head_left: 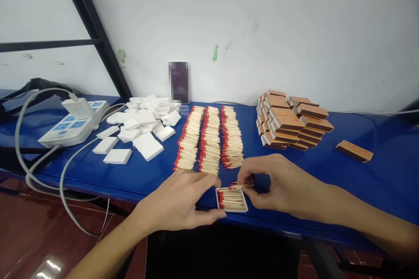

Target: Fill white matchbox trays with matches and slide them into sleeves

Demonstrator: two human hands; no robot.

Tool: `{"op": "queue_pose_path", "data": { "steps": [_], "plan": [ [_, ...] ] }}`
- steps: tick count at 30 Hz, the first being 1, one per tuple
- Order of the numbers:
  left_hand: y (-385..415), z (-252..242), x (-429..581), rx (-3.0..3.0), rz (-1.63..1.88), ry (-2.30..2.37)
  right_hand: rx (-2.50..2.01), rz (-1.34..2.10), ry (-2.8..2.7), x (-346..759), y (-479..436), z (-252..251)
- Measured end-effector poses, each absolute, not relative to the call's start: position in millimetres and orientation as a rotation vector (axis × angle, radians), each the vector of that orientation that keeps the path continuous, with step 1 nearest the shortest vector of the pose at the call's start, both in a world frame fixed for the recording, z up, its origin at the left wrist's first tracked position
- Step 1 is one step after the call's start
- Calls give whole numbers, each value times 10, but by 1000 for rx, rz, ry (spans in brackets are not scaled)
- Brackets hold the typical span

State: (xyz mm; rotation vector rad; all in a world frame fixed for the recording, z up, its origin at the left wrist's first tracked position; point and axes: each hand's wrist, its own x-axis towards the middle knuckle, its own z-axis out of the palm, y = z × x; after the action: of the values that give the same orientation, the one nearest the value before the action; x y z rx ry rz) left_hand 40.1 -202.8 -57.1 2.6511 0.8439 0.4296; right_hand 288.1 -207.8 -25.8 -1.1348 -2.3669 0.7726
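At the table [360, 183] edge the left hand [183, 202] pinches the tray [231, 201] by its side walls, likely light, flimsy card, while the right hand [273, 185] grips a few brittle matches [241, 186] just over it

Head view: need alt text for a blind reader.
The left hand steadies a small white tray of red-tipped matches at the near edge of the blue table while the right hand pinches a few matches over it. Behind lie three rows of loose matches, a heap of white trays on the left, stacked brown boxes on the right.
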Motion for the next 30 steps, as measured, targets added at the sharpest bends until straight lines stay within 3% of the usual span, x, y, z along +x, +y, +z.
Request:
{"op": "queue_pose_path", "data": {
  "steps": [19,30],
  "plan": [
    [-2054,-635,385,2674,537,861,-1158,669,-2532,2784,-2170,-246],
    [-2012,-628,362,2765,598,638,-1313,627,-2482,2926,-2213,-388]
  ]
}}
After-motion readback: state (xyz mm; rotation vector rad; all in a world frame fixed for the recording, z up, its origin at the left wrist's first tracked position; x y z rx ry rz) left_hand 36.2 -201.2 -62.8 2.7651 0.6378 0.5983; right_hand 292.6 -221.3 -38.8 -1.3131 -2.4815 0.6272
